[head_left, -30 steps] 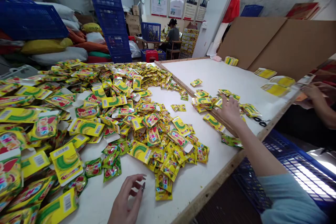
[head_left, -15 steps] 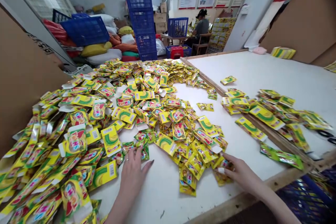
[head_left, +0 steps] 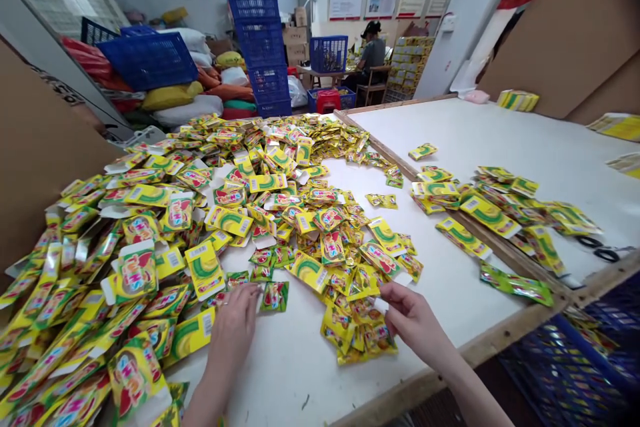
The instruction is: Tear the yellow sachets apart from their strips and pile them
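My left hand (head_left: 234, 323) is at the table's near middle, fingers curled down and thumb drawn in beside the small green sachets (head_left: 275, 296). Its fingertips are partly hidden, so what they pinch cannot be made out. To the right, my right hand (head_left: 417, 323), with a white wrap on the thumb, has its fingertips drawn together at the edge of a yellow sachet (head_left: 364, 282). That sachet lies on a heap of yellow sachets (head_left: 345, 333). Left of my hands is a large pile of yellow-green printed boxes (head_left: 205, 269), many with flaps open.
A wooden strip (head_left: 400, 163) divides the white table (head_left: 480, 133). Boxes, a long green packet (head_left: 516, 283) and scissors (head_left: 606, 253) lie at the right. Blue crates (head_left: 250, 27) stand stacked behind, and a person (head_left: 373, 57) sits at a far table.
My right hand has moved left, and the yellow sachets near it are now gathered closer to the heap. My left hand's thumb has drawn in toward its fingers. The view has shifted slightly.
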